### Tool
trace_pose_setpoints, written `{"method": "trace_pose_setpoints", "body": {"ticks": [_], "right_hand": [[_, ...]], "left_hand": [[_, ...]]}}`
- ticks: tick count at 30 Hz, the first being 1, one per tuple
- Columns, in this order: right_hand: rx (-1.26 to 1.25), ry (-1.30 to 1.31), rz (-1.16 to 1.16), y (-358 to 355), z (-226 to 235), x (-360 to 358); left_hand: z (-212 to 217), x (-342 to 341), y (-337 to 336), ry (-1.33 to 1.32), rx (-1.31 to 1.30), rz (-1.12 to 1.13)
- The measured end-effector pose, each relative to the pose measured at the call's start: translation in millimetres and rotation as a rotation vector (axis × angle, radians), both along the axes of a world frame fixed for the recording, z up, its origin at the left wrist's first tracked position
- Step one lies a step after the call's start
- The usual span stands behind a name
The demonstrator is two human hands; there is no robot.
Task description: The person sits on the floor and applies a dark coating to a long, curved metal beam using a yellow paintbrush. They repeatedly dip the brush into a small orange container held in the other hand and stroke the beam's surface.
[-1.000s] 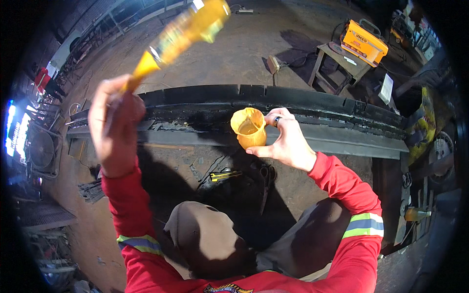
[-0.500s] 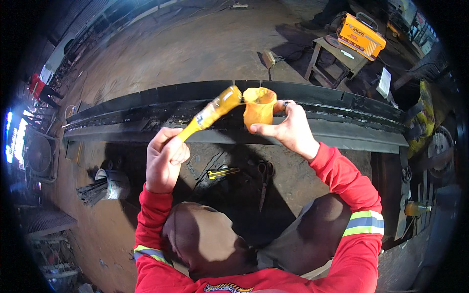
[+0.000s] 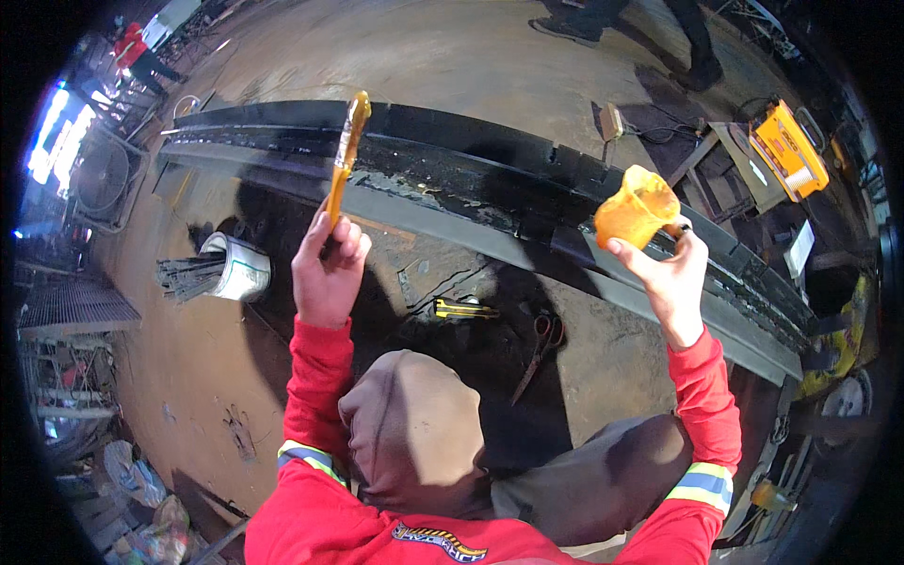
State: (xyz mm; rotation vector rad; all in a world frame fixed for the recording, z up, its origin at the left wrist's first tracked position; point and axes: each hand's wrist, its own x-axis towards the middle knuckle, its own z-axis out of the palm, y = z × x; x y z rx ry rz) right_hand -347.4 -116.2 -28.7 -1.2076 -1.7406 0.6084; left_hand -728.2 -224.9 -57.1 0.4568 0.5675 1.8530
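Observation:
Raised in front of me, my left hand (image 3: 329, 266) grips the yellow handle of a paintbrush (image 3: 347, 151), its coated bristles pointing up. The brush stands nearly upright, seen edge-on, in front of a long dark metal beam (image 3: 452, 202). Off to the right, my right hand (image 3: 670, 280) is wrapped around a yellow-orange cup (image 3: 628, 218) with an uneven rim. The cup tilts so that part of its inside shows; what it contains I cannot make out. Brush and cup are well apart.
A yellow utility knife (image 3: 465, 309) and scissors (image 3: 539, 358) lie on the floor before my knees. At left stands a white bucket (image 3: 243, 270) of thin dark rods. An orange welding machine (image 3: 789, 151) sits on a metal stand at right. Another person's legs (image 3: 692, 42) appear beyond the beam.
The brush has come away from the cup's rim and swung from slanted to upright. My hands have moved apart, the cup going right. The view has turned, and a walking person's legs show at the top.

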Motion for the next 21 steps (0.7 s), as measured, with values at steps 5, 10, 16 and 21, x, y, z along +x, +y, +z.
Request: {"method": "trace_pose_setpoints", "body": {"ticks": [5, 10, 16, 21], "right_hand": [[-0.045, 0.103, 0.026, 2.8, 1.1, 7.5], [-0.071, 0.090, 0.019, 3.4, -0.7, 7.6], [-0.059, 0.069, 0.020, 2.1, 0.0, 10.8], [-0.071, 0.106, 0.042, 1.2, 0.6, 6.0]], "left_hand": [[-68.6, -19.8, 12.7, 0.038, -0.028, 0.102], [-83.1, -1.1, 33.9, 0.093, -0.191, 0.200], [-83.2, 24.5, 60.9, 0.258, -0.266, 0.404], [-61.6, 51.9, 103.0, 0.317, -0.320, 0.462]]}}
